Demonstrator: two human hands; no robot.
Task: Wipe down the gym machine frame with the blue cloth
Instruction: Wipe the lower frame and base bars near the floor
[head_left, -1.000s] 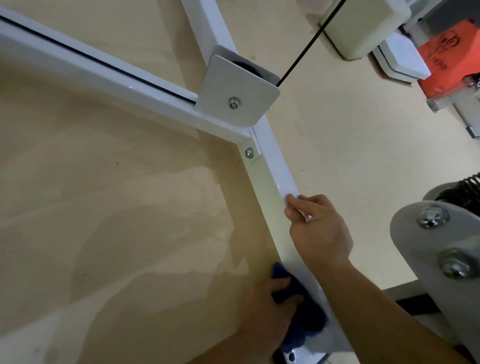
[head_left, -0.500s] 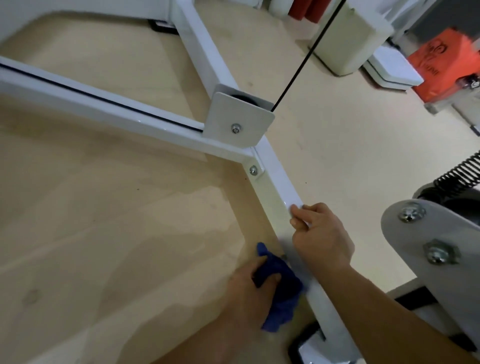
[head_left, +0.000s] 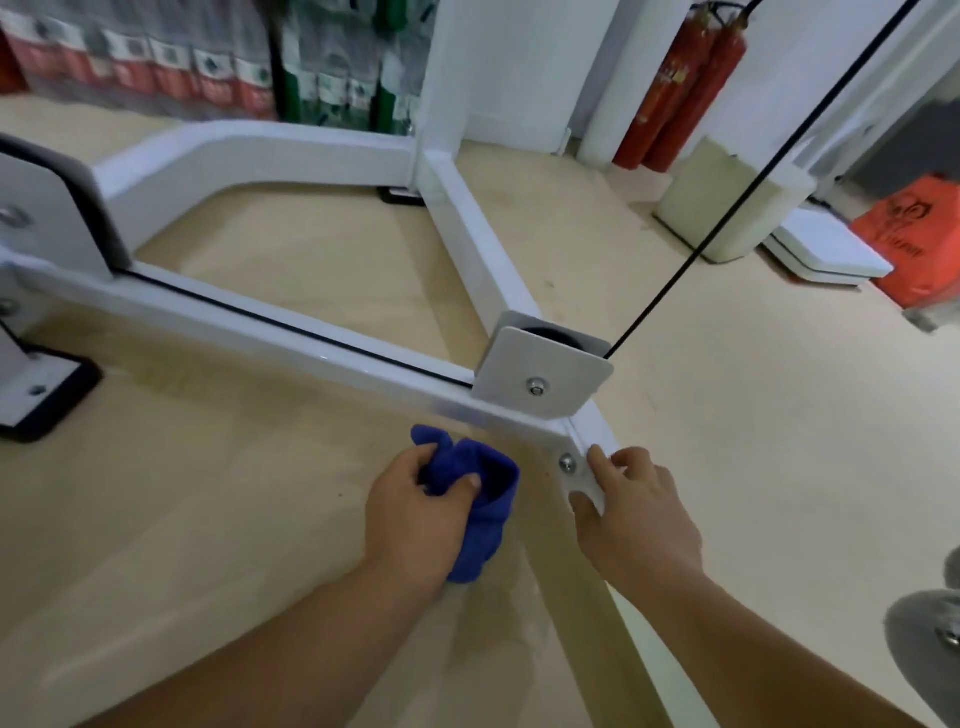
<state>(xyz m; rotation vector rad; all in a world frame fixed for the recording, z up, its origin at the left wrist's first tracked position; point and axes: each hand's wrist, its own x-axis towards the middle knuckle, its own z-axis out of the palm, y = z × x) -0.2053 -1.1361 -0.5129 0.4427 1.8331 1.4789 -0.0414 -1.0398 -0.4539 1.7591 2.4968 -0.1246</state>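
The white gym machine frame (head_left: 291, 332) lies low over the beige floor, its rails meeting at a bolted corner under a square pulley plate (head_left: 545, 374). My left hand (head_left: 415, 514) grips the bunched blue cloth (head_left: 478, 499) just left of that corner, below the long rail; whether the cloth touches the rail I cannot tell. My right hand (head_left: 634, 514) holds the near rail right beside the corner bolt, thumb on its inner face and fingers over its top.
A black cable (head_left: 727, 208) runs up and right from the pulley. Two red fire extinguishers (head_left: 680, 88) stand at the far wall. A cream box (head_left: 727, 197), a white flat lid (head_left: 826, 254) and an orange bag (head_left: 919, 244) sit on the floor at right. A grey bolted plate (head_left: 930, 639) juts in at lower right.
Both hands have slid up the near rail to the bolted corner. The left hand carried the cloth off the rail's side. The view has tilted up to show the far frame and wall.
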